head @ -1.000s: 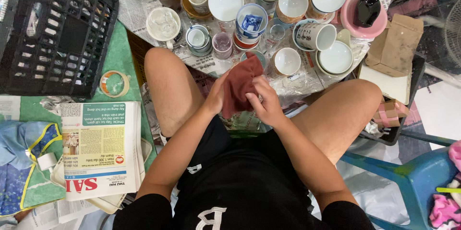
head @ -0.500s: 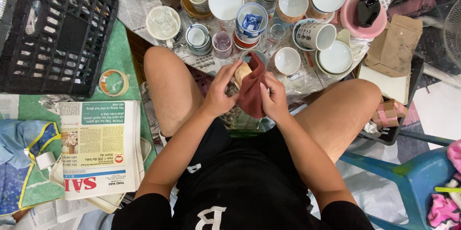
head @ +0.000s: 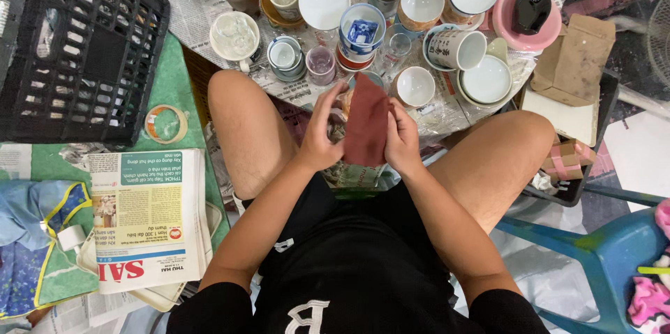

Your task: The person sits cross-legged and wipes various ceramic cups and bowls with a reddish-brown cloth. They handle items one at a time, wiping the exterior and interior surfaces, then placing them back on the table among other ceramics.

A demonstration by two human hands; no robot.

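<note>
Cloth [head: 366, 121] — dark red, long axis running away from the body — is pinched between left hand [head: 322, 131] and right hand [head: 403, 137].

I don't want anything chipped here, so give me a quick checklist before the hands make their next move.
1. Both hands on the work: left hand and right hand grip the dark red cloth. Ok.
2. Item inside the cloth secure: mostly hidden. Cannot tell.
3. Space just beyond the hands: small white cup and clear glass stand close. Not ok.
4. Cups on the newspaper crowded, some stacked. Not ok.
5. Black crate within reach at the left: ok.
</note>
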